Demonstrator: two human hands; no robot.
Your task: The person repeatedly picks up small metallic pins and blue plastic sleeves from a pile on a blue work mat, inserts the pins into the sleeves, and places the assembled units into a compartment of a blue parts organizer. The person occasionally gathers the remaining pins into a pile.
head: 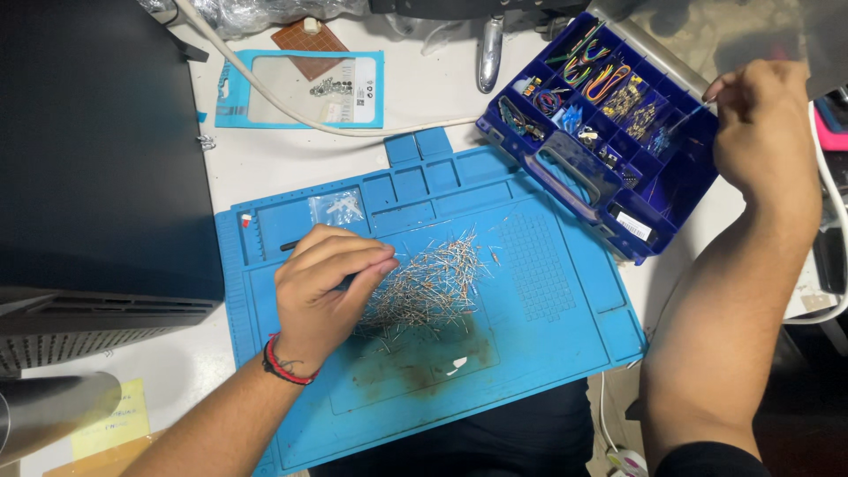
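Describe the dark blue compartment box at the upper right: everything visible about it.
The dark blue organiser box looks like moulded plastic, lying open and turned at an angle on the white table, its near corner touching the blue work mat's edge. Dividers split it into many small compartments holding coloured jumper wires and small electronic parts. A carry handle runs along its near side. The right hand reaches over its far right corner; contact is unclear.

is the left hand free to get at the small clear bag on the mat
Probably yes. The left hand rests at the pile of resistors, and the clear bag lies just beyond it on the mat, with nothing between.
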